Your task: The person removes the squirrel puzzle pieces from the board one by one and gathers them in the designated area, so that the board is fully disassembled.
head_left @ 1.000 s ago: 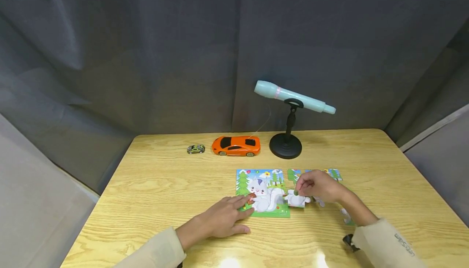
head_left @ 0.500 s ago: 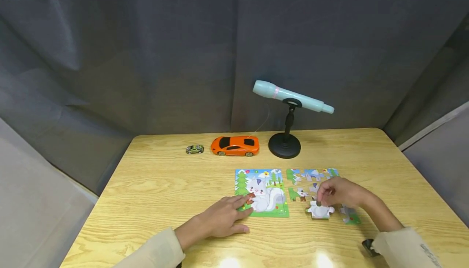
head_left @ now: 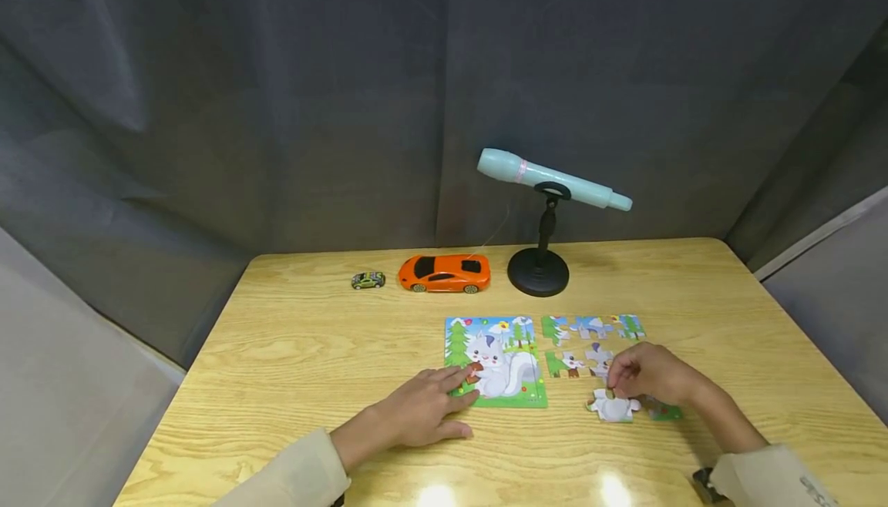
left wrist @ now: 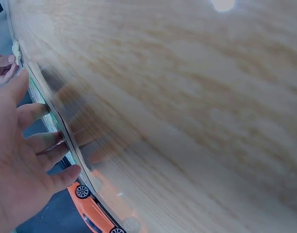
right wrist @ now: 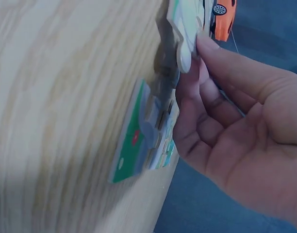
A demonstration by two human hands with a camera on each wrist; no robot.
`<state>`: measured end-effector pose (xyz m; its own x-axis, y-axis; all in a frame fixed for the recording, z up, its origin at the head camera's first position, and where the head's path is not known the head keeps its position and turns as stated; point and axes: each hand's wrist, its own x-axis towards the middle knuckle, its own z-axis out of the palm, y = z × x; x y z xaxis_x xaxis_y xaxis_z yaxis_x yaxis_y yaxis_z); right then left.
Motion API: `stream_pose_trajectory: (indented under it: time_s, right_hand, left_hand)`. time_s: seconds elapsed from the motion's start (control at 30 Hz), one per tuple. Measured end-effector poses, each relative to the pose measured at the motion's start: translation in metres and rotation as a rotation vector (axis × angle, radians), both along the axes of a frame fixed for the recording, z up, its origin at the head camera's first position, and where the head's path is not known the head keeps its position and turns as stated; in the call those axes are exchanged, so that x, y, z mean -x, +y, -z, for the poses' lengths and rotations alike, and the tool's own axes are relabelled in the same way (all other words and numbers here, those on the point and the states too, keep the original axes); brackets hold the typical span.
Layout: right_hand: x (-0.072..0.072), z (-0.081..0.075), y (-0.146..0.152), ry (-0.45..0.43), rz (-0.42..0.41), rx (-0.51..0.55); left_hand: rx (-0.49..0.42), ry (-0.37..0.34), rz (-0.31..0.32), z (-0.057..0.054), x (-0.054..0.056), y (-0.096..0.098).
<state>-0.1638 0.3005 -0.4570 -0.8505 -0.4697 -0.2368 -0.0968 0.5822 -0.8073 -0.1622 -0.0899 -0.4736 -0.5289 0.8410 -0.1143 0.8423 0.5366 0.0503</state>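
My right hand (head_left: pixel 650 374) pinches a white puzzle piece (head_left: pixel 614 407) between thumb and fingers. In the right wrist view the thumb and fingers hold the piece (right wrist: pixel 186 29) by its edge, raised and tilted above the table. A green-edged corner puzzle piece (right wrist: pixel 128 150) lies below it there. Partly joined puzzle pieces (head_left: pixel 593 327) form a row at the back, with more pieces (head_left: pixel 565 365) in front. To their left lies a squirrel picture sheet (head_left: pixel 516 391). My left hand (head_left: pixel 423 408) rests with spread fingers on the sheet's lower left part.
An orange toy car (head_left: pixel 445 273) and a small green toy car (head_left: pixel 368 280) stand at the table's back. Right of them a light blue microphone (head_left: pixel 576 187) sits on a black stand (head_left: pixel 538 272). A dark curtain (head_left: pixel 347 106) hangs behind the table (head_left: pixel 298 353).
The right hand has carried the white puzzle piece from beside the picture sheet to the right and nearer the front, below the other pieces. The left hand has stayed in place.
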Motion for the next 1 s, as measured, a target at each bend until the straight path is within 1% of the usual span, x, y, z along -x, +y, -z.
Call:
stream_pose_trajectory:
  time_s: [0.17, 0.3, 0.4, 0.47, 0.57, 0.7, 0.77, 0.9, 1.0]
  right_hand:
    - [-0.002, 0.002, 0.000, 0.036, 0.071, -0.083]
    - [-0.001, 0.001, -0.001, 0.067, 0.106, -0.148]
    - [0.001, 0.000, -0.004, 0.107, 0.112, -0.172]
    - [0.004, -0.003, -0.007, 0.128, 0.110, -0.166]
    - [0.008, -0.006, -0.015, 0.166, 0.076, -0.133]
    - [0.015, -0.009, -0.029, 0.176, 0.028, -0.077]
    - [0.019, -0.011, -0.038, 0.170, 0.024, -0.065]
    - [0.027, -0.017, -0.059, 0.166, 0.016, -0.062]
    - [0.033, -0.018, -0.075, 0.162, -0.007, -0.067]
  left_hand:
    - [-0.009, 0.001, 0.003, 0.001, 0.001, 0.001]
    - [-0.029, 0.014, 0.015, 0.002, 0.003, 0.001]
    - [-0.043, 0.025, 0.021, 0.003, 0.003, 0.001]
    - [-0.049, 0.034, 0.023, 0.003, 0.004, 0.001]
    - [-0.054, 0.045, 0.022, 0.003, 0.004, 0.000]
    - [-0.057, 0.043, 0.014, 0.001, 0.004, 0.000]
    - [-0.054, 0.039, 0.007, 0.001, 0.004, 0.000]
    - [-0.048, 0.038, -0.004, 0.000, 0.005, 0.001]
    - [-0.049, 0.038, -0.011, 0.001, 0.005, 0.000]
